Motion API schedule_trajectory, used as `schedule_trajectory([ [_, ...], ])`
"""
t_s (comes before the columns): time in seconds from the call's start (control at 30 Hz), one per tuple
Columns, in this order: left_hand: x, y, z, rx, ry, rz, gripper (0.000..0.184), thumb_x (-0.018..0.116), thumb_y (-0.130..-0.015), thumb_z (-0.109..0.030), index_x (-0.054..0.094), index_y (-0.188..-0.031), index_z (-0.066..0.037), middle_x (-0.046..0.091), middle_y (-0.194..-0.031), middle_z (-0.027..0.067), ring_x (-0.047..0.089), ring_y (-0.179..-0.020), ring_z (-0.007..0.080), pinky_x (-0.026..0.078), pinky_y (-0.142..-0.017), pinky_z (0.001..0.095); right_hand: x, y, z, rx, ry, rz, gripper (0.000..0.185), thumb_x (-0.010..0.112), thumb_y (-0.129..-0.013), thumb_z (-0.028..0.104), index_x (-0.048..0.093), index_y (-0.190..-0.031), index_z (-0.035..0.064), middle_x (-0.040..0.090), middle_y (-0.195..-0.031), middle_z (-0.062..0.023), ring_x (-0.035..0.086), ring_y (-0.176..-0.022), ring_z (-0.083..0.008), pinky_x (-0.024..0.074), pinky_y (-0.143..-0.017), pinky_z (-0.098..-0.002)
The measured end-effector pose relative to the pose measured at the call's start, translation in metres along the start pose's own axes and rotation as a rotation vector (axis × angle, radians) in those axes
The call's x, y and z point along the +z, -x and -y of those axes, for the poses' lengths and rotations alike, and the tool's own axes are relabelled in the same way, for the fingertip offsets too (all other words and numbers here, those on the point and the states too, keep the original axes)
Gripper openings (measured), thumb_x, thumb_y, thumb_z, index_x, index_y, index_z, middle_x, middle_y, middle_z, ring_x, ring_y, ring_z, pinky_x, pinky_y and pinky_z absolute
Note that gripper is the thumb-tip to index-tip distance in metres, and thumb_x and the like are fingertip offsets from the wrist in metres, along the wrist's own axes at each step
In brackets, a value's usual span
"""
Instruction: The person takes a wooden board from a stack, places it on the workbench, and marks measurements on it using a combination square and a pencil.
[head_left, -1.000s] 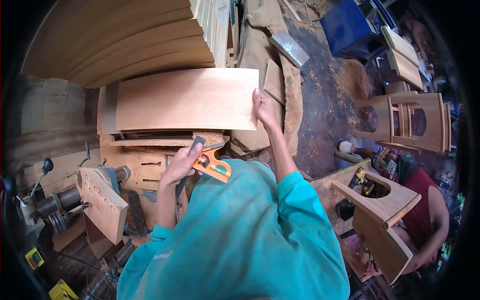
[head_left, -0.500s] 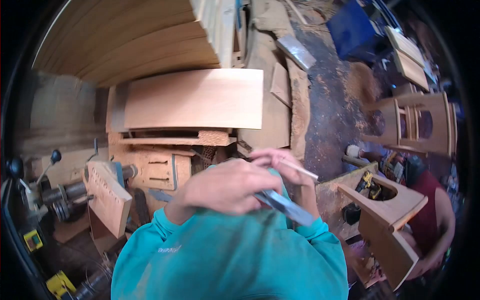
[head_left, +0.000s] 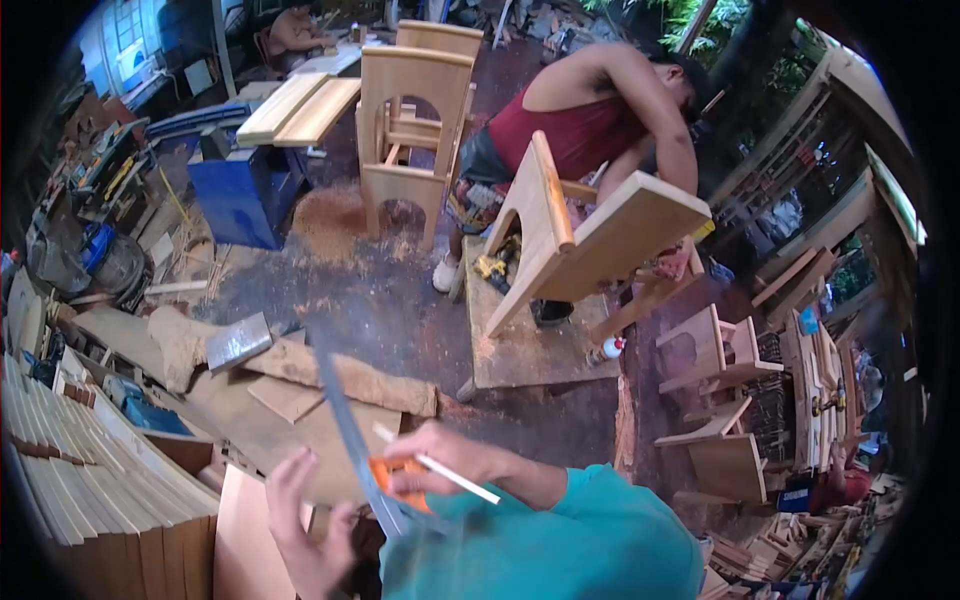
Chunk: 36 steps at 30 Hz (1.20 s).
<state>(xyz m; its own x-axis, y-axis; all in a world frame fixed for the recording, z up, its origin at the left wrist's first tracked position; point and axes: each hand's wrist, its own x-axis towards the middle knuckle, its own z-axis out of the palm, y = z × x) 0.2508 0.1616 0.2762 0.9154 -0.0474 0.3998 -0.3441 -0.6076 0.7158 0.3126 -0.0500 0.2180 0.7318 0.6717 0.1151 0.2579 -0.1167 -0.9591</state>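
Note:
My right hand (head_left: 450,462) is wrapped round an orange combination square (head_left: 398,472), whose long metal blade (head_left: 345,410) points up and away, blurred by motion. A thin, pale stick (head_left: 450,476), perhaps a pencil, also sits in that hand and crosses over the square. To the left, my left hand (head_left: 305,525) is raised with its fingers apart and nothing in it. Behind it, at the bottom, part of a smooth wooden board (head_left: 245,535) shows beside a stack of boards (head_left: 110,500).
A person in a dark red top (head_left: 570,125) bends over a wooden stool frame (head_left: 590,240) on a low bench (head_left: 540,350). More stool frames (head_left: 415,120) stand behind, near a blue box (head_left: 240,195). Another person (head_left: 295,38) sits far back. A metal block (head_left: 240,342) lies on timber.
The view has swung right and up towards the bent person. My left hand has let go of the square, which is now in my right hand with the stick. My right hand had earlier left the board.

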Motion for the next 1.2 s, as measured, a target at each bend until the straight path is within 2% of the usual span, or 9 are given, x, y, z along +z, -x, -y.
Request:
schedule_trajectory([
  [0.1, 0.022, 0.004, 0.033, -0.276, 0.748, 0.130, 0.061, 0.070, -0.079, -0.022, 0.047, -0.129, 0.005, 0.060, -0.112, 0.0178, 0.059, -0.103, 0.0244, 0.043, -0.094, 0.0380, -0.005, -0.008, 0.009, 0.089, 0.316, -0.279, 0.033, 0.071, -0.081, 0.029, 0.065, -0.100, 0.0023, 0.063, -0.074, -0.0145, 0.064, -0.065, -0.0265, 0.0495, -0.059, -0.0343],
  [0.13, 0.030, 0.006, 0.044, -0.281, 0.996, 0.176, 0.063, 0.070, -0.081, -0.023, 0.045, -0.130, 0.007, 0.060, -0.113, 0.0167, 0.059, -0.102, 0.0222, 0.045, -0.092, 0.0368, -0.002, -0.015, 0.002, 0.034, 0.344, -0.375, 0.041, 0.070, -0.079, 0.040, 0.067, -0.103, 0.0070, 0.062, -0.070, -0.0160, 0.062, -0.060, -0.0314, 0.0485, -0.054, -0.0387],
  [0.2, 0.041, 0.016, 0.051, -0.382, 1.052, 0.206, 0.059, 0.068, -0.084, -0.019, 0.043, -0.132, 0.006, 0.060, -0.113, 0.0142, 0.060, -0.099, 0.0185, 0.048, -0.087, 0.0318, 0.002, -0.029, 0.009, -0.066, 0.533, -0.492, 0.036, 0.072, -0.077, 0.038, 0.066, -0.095, 0.0077, 0.062, -0.068, -0.0136, 0.063, -0.060, -0.0308, 0.0479, -0.052, -0.0388],
  [0.4, 0.041, 0.011, 0.066, -0.485, 0.876, -0.215, 0.014, 0.058, -0.091, -0.007, 0.061, -0.098, 0.005, 0.065, -0.086, 0.0078, 0.062, -0.079, 0.0117, 0.050, -0.075, 0.0256, 0.026, -0.047, 0.028, 0.006, 0.432, -0.501, 0.032, 0.075, -0.078, 0.029, 0.064, -0.090, 0.0021, 0.059, -0.064, -0.0129, 0.060, -0.056, -0.0232, 0.0455, -0.051, -0.0319],
  [0.53, 0.031, 0.021, 0.074, -0.452, 0.729, -0.364, 0.011, 0.054, -0.092, -0.008, 0.060, -0.092, 0.002, 0.060, -0.082, 0.0042, 0.056, -0.075, 0.0090, 0.047, -0.070, 0.0245, 0.037, -0.058, 0.033, 0.210, -0.234, -0.107, 0.021, 0.074, -0.078, 0.014, 0.065, -0.092, 0.0006, 0.063, -0.074, -0.0050, 0.055, -0.063, -0.0125, 0.0452, -0.057, -0.0267],
  [0.7, 0.046, 0.049, 0.082, -0.427, 0.873, -0.612, 0.011, 0.052, -0.093, -0.011, 0.054, -0.088, -0.002, 0.053, -0.079, 0.0004, 0.047, -0.074, 0.0064, 0.040, -0.067, 0.0227, 0.085, -0.054, 0.015, 0.088, 0.031, -0.247, 0.022, 0.066, -0.083, 0.007, 0.064, -0.102, -0.0018, 0.066, -0.088, -0.0076, 0.060, -0.079, -0.0119, 0.0473, -0.072, -0.0238],
  [0.97, 0.042, 0.088, 0.082, -0.487, 0.824, -0.876, 0.017, 0.053, -0.095, -0.017, 0.054, -0.091, -0.001, 0.058, -0.080, 0.0018, 0.051, -0.074, 0.0050, 0.043, -0.068, 0.0212, 0.093, -0.080, 0.014, 0.236, -0.055, 0.262, 0.024, 0.065, -0.083, 0.013, 0.065, -0.100, -0.0039, 0.065, -0.083, -0.0060, 0.056, -0.073, -0.0107, 0.0445, -0.068, -0.0241],
  [1.0, 0.041, 0.088, 0.082, -0.491, 0.830, -0.880, 0.017, 0.053, -0.095, -0.017, 0.054, -0.091, -0.001, 0.058, -0.080, 0.0018, 0.051, -0.074, 0.0050, 0.043, -0.068, 0.0212, 0.098, -0.081, 0.013, 0.271, -0.064, 0.256, 0.035, 0.068, -0.081, 0.027, 0.066, -0.095, -0.0052, 0.065, -0.081, -0.0068, 0.054, -0.068, -0.0110, 0.0410, -0.065, -0.0224],
  [1.2, 0.036, 0.084, 0.079, -0.380, 0.723, -0.917, 0.021, 0.051, -0.097, -0.020, 0.055, -0.090, -0.001, 0.062, -0.085, 0.0056, 0.056, -0.077, 0.0074, 0.048, -0.074, 0.0238, 0.114, -0.079, 0.005, 0.357, -0.405, 0.137, 0.024, 0.069, -0.077, 0.008, 0.065, -0.097, -0.0043, 0.064, -0.079, -0.0075, 0.056, -0.067, -0.0115, 0.0429, -0.059, -0.0243],
])
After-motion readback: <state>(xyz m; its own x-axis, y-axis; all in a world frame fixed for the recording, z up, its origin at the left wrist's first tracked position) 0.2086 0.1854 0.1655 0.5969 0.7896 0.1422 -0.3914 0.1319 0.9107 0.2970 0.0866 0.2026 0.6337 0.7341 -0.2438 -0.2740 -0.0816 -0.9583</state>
